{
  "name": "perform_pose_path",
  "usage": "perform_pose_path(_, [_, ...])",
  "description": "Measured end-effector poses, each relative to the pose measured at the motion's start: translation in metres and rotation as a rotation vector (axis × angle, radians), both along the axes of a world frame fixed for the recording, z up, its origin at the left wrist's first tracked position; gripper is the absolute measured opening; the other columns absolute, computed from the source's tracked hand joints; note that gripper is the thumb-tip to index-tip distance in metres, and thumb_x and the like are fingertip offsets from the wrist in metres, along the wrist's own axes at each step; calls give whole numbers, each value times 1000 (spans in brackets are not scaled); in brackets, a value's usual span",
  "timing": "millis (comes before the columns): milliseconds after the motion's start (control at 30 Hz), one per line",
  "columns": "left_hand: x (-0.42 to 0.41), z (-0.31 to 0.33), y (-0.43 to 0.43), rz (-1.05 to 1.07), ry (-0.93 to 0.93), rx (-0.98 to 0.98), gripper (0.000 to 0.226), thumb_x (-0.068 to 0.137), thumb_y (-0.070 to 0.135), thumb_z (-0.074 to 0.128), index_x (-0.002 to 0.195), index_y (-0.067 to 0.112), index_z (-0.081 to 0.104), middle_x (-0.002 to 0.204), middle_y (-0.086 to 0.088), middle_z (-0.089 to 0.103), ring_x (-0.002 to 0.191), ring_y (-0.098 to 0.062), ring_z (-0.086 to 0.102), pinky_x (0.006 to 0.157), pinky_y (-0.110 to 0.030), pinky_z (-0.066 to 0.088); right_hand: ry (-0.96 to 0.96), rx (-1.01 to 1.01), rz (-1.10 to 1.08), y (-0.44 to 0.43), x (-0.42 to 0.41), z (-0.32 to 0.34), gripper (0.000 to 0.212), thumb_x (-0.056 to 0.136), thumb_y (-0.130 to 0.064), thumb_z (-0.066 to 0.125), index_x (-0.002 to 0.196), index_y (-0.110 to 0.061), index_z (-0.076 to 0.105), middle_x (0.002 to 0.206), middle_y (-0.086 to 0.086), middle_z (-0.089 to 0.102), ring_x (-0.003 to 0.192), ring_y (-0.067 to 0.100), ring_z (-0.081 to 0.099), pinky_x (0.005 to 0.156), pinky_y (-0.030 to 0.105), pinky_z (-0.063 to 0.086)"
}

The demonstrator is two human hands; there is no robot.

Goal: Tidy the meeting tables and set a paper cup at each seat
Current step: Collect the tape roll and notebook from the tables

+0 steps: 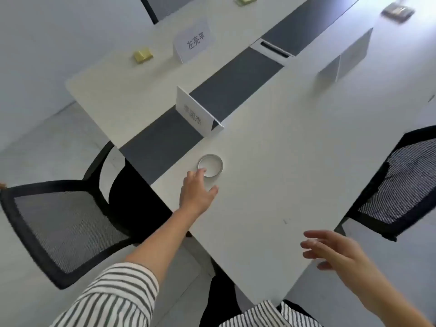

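Observation:
A white paper cup (211, 165) stands upright on the white meeting table (283, 161), just in front of a folded name card (197, 114). My left hand (197, 191) wraps around the near side of the cup, with fingers on its rim at the left and thumb along its lower right side. Hovering over the table's near corner, my right hand (335, 250) has its fingers spread and holds nothing.
A dark strip (231, 86) runs down the table's middle. Two more name cards (194, 41) (349, 56) and yellow sticky-note pads (142, 55) (246, 0) lie farther off. One mesh chair (61, 223) stands at the left, another (401, 185) at the right.

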State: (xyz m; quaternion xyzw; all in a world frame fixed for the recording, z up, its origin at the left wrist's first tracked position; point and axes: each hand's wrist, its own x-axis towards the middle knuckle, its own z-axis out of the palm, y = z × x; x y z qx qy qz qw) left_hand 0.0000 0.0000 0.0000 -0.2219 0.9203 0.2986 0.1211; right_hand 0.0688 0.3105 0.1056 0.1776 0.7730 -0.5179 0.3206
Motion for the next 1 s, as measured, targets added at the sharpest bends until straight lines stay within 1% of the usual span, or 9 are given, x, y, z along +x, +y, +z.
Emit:
perform_pose_path(133, [-53,-34,-10,-195,-46,-168,77,82,52,62,145,22,30,156,-14,19,141,-34,24,109,-45,31,-16,43,-145,-17,11,-4,14,89,-12,61,99,-17,70,87,4,78,76,15,73,71,37,52])
perform_pose_path(233, [-74,-66,-12,-299,-76,-245,86,83,59,57,151,26,16,160,-16,6,147,-38,7,116,-48,19,-51,91,-239,-20,23,-5,14,88,-14,62,99,-18,70,85,1,78,76,13,73,69,36,53])
perform_pose_path(367, [-79,-90,-14,-354,-18,-354,69,90,57,46,149,25,26,157,-19,19,144,-40,15,115,-50,19,-92,132,-312,-26,39,-3,15,89,-14,61,102,-17,69,86,-4,78,77,11,73,69,34,54])
perform_pose_path(467, [-77,-96,-14,-372,55,-398,60,91,51,49,143,21,39,149,-22,33,137,-43,28,109,-53,28,-91,158,-377,-29,49,-4,16,90,-11,61,103,-15,69,85,-4,78,76,11,73,69,34,55])
perform_pose_path(567, [-80,-93,-17,-381,52,-381,56,91,46,51,140,20,45,145,-22,37,133,-42,32,105,-52,30,-81,145,-418,-33,57,-3,17,90,-14,60,104,-17,68,87,-4,78,78,11,73,72,33,55])
perform_pose_path(733, [-87,-54,-12,-257,16,-92,47,91,42,49,133,21,51,134,-13,48,125,-32,42,102,-46,33,-30,82,-460,-30,65,4,17,90,-21,60,105,-22,67,90,-7,77,81,9,72,73,32,53])
perform_pose_path(867, [-66,-5,13,-144,13,383,37,92,37,51,124,18,58,118,-7,60,111,-28,56,89,-35,42,32,47,-476,-17,76,10,17,90,-23,61,106,-24,67,91,-8,77,81,9,72,72,30,52])
perform_pose_path(933, [-45,24,31,-128,-2,533,40,90,42,52,121,19,60,113,-6,65,106,-30,60,86,-39,47,63,32,-490,-7,86,12,17,89,-23,62,106,-24,67,90,-7,77,81,8,72,72,30,53])
perform_pose_path(1000, [-20,52,52,-135,12,618,37,93,40,53,121,18,61,102,2,64,97,-23,62,82,-43,51,93,17,-502,6,100,14,17,90,-22,62,106,-24,67,90,-5,77,80,8,72,72,30,55])
